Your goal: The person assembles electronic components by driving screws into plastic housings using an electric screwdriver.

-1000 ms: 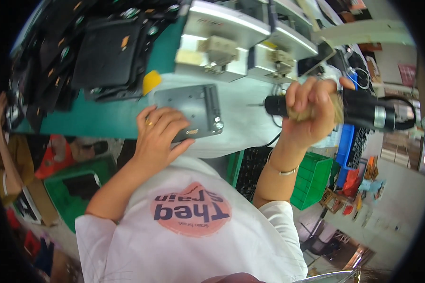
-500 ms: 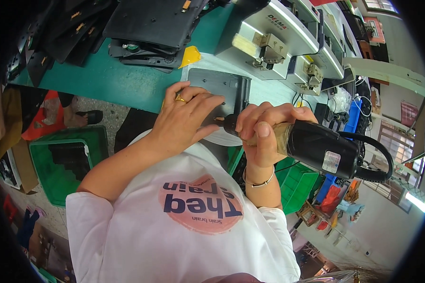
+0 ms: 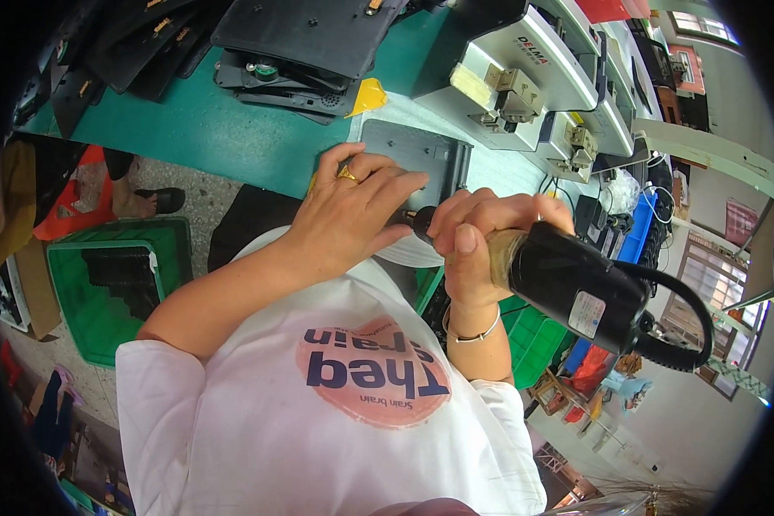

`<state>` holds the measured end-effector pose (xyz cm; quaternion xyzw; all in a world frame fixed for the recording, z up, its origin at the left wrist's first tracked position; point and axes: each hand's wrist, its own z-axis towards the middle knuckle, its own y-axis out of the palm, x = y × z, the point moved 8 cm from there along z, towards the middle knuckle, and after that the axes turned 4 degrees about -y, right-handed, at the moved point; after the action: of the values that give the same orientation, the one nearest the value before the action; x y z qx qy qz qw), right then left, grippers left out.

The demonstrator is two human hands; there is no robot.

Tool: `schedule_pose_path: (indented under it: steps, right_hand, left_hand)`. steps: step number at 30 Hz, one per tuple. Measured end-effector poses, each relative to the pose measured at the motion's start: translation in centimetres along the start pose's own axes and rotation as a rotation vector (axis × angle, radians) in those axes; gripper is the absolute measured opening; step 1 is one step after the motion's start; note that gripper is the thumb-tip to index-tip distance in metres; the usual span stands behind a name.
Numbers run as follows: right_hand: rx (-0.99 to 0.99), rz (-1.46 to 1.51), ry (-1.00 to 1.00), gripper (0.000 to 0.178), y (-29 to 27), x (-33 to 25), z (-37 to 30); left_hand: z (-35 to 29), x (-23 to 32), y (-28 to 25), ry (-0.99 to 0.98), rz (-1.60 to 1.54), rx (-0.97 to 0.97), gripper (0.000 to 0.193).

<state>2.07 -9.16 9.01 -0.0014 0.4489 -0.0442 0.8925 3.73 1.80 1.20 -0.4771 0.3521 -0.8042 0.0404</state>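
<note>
A flat black plastic panel (image 3: pixel 413 150) with a raised edge lies on the table in front of me. My left hand (image 3: pixel 348 206), a gold ring on one finger, rests over its near left part with fingers extended and thumb apart. My right hand (image 3: pixel 477 245) is wrapped round the front of a black corded electric screwdriver (image 3: pixel 580 288), which has tan tape around its body. The tool lies roughly sideways, its nose close to my left thumb at the panel's near edge. Its bit tip is hidden by my hands.
Stacked black panels (image 3: pixel 301 39) and a yellow piece (image 3: pixel 369 96) lie on the green table (image 3: pixel 206 138). Grey machines with metal fittings (image 3: pixel 519 95) stand at the far right. Green crates (image 3: pixel 120 288) sit on the floor. A person's foot (image 3: pixel 138 204) shows at left.
The screwdriver's rear end has tilted lower, toward me, while its nose stays near the panel's edge. The whole view has shifted slightly. Both hands keep nearly the same pose.
</note>
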Motion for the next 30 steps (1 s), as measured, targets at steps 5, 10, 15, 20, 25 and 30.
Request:
schedule_pose_path:
  steps: [5,10,15,20,25,30]
  right_hand:
    - [0.077,0.015,0.048,0.057,-0.5,0.9,-0.3]
    - [0.107,0.05,-0.011,0.045,0.2,0.6,-0.1]
    - [0.136,0.003,0.034,0.041,0.1,0.7,-0.2]
    - [0.177,-0.015,-0.054,0.037,-0.4,0.1,-0.9]
    - [0.295,0.106,-0.02,0.042,-2.8,-0.8,-1.7]
    - [0.518,-0.049,-0.084,0.048,-10.2,-3.5,-2.3]
  left_hand:
    - [0.0,-0.2,0.1,-0.006,0.005,-0.009,0.07]
    - [-0.1,-0.3,0.2,-0.016,-0.003,-0.01,0.072]
    - [-0.1,-0.3,0.2,-0.002,0.009,0.009,0.073]
    - [-0.2,0.1,0.3,0.026,0.028,0.022,0.072]
    - [0.3,0.7,-0.3,0.039,0.079,0.015,0.074]
    - [1.6,0.2,-1.1,0.003,0.204,-0.052,0.085]
